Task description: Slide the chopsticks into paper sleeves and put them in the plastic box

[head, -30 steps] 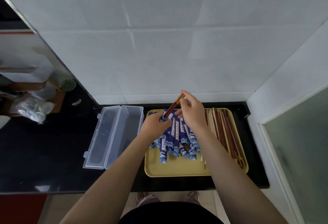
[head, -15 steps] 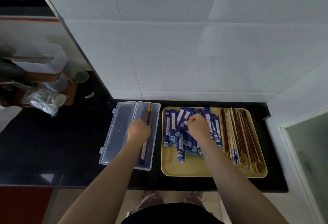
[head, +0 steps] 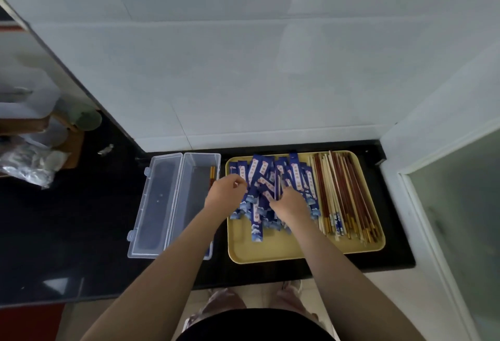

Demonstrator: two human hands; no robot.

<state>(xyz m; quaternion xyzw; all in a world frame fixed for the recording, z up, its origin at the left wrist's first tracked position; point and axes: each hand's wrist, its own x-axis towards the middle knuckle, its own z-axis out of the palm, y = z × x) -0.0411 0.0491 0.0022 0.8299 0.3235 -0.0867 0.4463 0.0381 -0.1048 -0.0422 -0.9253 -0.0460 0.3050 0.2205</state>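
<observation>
1. Far left on my feed, a crumpled clear bag [head: 25,163] lies on the dark tabletop [head: 67,232] next to a wooden stand [head: 69,137] with a green cup [head: 86,119] behind it.
2. The plastic box [head: 189,197] sits open just left of the tray, its lid [head: 154,202] folded flat to the left.
3. Inside the box, along its right wall, I can see the reddish ends of one pair of sleeved chopsticks [head: 212,174]; the rest of it is hidden under the forearm.
4. The left hand [head: 226,192] hovers over the gap between the box and the tray, fingers loosely curled. I see nothing in its grip, so I read it as released.
5. The yellow tray [head: 273,251] carries a loose heap of blue paper sleeves [head: 259,175] in its left half.
6. The right hand [head: 290,202] is down on that heap, fingertips pinching the edge of one sleeve [head: 276,186]; the grip is closed on it.
7. On the right half of the tray lie the bare chopsticks [head: 343,194], red-brown and pale ones mixed, lined up roughly front to back, just beside the sleeves.
8. A white wall [head: 446,113] closes off the right side, touching the tabletop edge.
</observation>
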